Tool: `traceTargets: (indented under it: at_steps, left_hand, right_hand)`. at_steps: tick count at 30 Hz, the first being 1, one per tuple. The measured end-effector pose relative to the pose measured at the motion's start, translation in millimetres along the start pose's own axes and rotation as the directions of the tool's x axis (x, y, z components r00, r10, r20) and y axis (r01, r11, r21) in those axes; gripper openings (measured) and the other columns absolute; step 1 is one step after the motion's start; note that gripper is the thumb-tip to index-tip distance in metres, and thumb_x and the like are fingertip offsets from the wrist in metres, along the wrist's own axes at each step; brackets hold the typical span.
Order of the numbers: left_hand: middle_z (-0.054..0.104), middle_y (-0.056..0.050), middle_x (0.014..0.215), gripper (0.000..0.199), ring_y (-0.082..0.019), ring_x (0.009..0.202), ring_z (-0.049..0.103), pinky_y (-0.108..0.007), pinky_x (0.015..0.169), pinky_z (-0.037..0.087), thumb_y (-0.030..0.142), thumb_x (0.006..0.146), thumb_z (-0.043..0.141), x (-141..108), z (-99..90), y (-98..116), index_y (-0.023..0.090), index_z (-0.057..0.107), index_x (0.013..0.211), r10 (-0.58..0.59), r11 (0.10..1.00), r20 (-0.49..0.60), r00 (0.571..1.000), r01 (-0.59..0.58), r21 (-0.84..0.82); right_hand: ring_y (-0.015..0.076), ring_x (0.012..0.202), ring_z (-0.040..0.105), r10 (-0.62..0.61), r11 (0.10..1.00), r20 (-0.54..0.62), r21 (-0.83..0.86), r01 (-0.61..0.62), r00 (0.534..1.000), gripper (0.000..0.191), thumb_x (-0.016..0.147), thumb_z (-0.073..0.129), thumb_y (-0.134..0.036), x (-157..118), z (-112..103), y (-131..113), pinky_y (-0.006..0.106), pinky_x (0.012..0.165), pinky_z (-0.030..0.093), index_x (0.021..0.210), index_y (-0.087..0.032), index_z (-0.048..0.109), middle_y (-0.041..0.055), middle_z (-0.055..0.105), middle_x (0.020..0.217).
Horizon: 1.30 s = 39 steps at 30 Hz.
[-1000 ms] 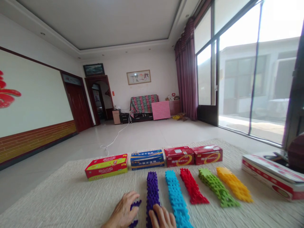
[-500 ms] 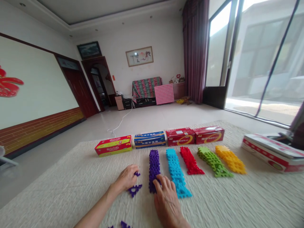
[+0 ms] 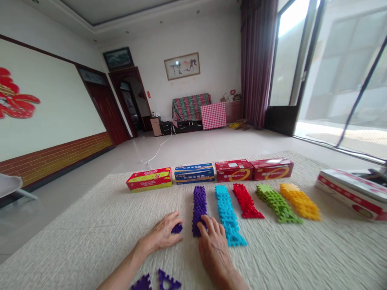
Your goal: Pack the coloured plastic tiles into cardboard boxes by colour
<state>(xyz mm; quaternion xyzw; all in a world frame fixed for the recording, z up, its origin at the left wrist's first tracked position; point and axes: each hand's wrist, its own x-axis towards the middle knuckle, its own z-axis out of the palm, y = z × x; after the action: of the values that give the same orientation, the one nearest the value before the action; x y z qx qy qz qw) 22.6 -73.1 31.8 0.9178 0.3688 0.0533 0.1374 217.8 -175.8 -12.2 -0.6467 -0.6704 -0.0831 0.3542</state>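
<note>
Holds the left hand (image 3: 165, 231) half-curled over a partly hidden dark purple plastic piece (image 3: 177, 228); cannot tell if gripping it. Rests the right hand (image 3: 215, 241), fingers bent, on a strip of overlapping purple plastic pieces (image 3: 199, 201) lying between the hands; cannot tell if clasping or only pressing. Has loose, nearer the body, a toothed purple plastic square (image 3: 144, 282) and a holed purple plastic triangle (image 3: 163, 275). Looks mostly laid out by colour: to the right, shows a light-blue plastic strip (image 3: 227, 213), a red plastic strip (image 3: 245, 203), a green plastic strip (image 3: 276, 203) and a yellow plastic strip (image 3: 299, 199). Seems short only of square, triangle and hand-covered piece.
</note>
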Motion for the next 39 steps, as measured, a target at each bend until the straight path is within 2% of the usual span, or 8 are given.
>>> traceTargets:
  at_steps: [6,11,15,20,23,29,34,39]
  left_hand:
    - [0.051,-0.013,0.137,0.052,-0.026,0.128,0.046,-0.042,0.107,0.037,0.028,0.077,0.059,-21.2,-1.3,-14.0,0.018,0.053,0.128,-0.037,0.999,-0.196,0.98,0.03,-0.04]
    - [0.06,-0.011,0.127,0.039,-0.026,0.118,0.056,-0.043,0.102,0.044,0.029,0.079,0.056,-74.5,-6.5,-38.8,0.021,0.062,0.116,-0.108,0.994,-0.331,0.938,0.092,-0.065]
    - [0.058,-0.01,0.131,0.043,-0.024,0.121,0.052,-0.04,0.104,0.041,0.03,0.078,0.058,-122.9,-16.4,-33.3,0.021,0.06,0.12,-0.159,0.981,-0.272,0.949,0.122,-0.149]
    - [0.049,-0.009,0.139,0.06,-0.023,0.128,0.045,-0.041,0.108,0.035,0.028,0.071,0.065,-157.2,-19.5,-12.6,0.021,0.052,0.129,-0.16,0.972,-0.136,0.978,0.132,-0.194]
    - [0.051,-0.01,0.137,0.063,-0.024,0.125,0.047,-0.041,0.107,0.036,0.019,0.065,0.065,-162.9,-7.8,-6.1,0.021,0.054,0.128,-0.116,0.983,-0.132,0.984,0.095,-0.159]
    - [0.062,-0.009,0.121,0.042,-0.023,0.113,0.055,-0.039,0.099,0.043,0.009,0.069,0.056,-155.7,11.6,-8.0,0.02,0.065,0.108,-0.048,0.996,-0.26,0.964,0.026,-0.089]
    - [0.062,-0.011,0.117,0.034,-0.023,0.11,0.056,-0.038,0.097,0.045,0.011,0.072,0.056,-144.0,14.2,-18.7,0.019,0.066,0.104,-0.102,0.995,-0.352,0.93,0.086,-0.059]
    - [0.058,-0.011,0.125,0.035,-0.025,0.117,0.052,-0.043,0.101,0.042,0.019,0.079,0.056,-128.6,25.0,-24.6,0.02,0.062,0.113,-0.121,0.993,-0.417,0.901,0.106,-0.06]
  right_hand:
    - [0.0305,0.119,0.041,-0.04,0.998,-0.034,0.036,0.041,0.999,0.048,0.072,0.052,-0.006,-0.5,-9.5,-2.0,0.046,0.096,0.036,0.119,-0.014,0.056,0.0147,0.049,0.131]
    - [0.025,0.108,0.048,-0.171,0.971,-0.078,0.153,0.181,0.982,0.037,0.075,0.046,-0.004,-0.5,-17.4,-9.3,0.042,0.091,0.04,0.108,-0.016,0.058,0.0126,0.055,0.116]
    - [0.0214,0.101,0.051,-0.317,0.886,0.017,0.361,0.29,0.948,0.032,0.076,0.048,-0.009,-6.6,-27.3,-32.4,0.038,0.087,0.043,0.106,-0.017,0.055,0.0103,0.056,0.109]
    - [0.0206,0.1,0.051,-0.447,0.819,0.263,0.506,0.272,0.855,0.038,0.073,0.053,-0.015,-20.6,-38.9,-71.3,0.036,0.088,0.041,0.111,-0.019,0.053,0.0075,0.056,0.107]
    - [0.0204,0.099,0.051,-0.447,0.847,0.349,0.46,0.265,0.824,0.038,0.072,0.057,-0.019,-28.2,-38.1,-86.4,0.036,0.088,0.039,0.11,-0.021,0.056,0.0065,0.056,0.107]
    - [0.0177,0.094,0.052,-0.403,0.889,0.368,0.376,0.262,0.838,0.022,0.078,0.054,-0.014,-29.2,-20.5,-94.5,0.032,0.085,0.04,0.099,-0.019,0.06,0.005,0.058,0.099]
    - [0.0175,0.09,0.055,-0.398,0.884,0.3,0.378,0.275,0.867,0.018,0.085,0.05,-0.015,-18.6,-5.8,-95.3,0.031,0.083,0.043,0.099,-0.018,0.061,0.007,0.061,0.098]
    - [0.0156,0.077,0.061,-0.254,0.876,0.245,0.469,0.115,0.935,0.02,0.091,0.042,-0.018,-10.7,4.7,-81.3,0.027,0.071,0.047,0.097,-0.016,0.06,0.0056,0.064,0.084]
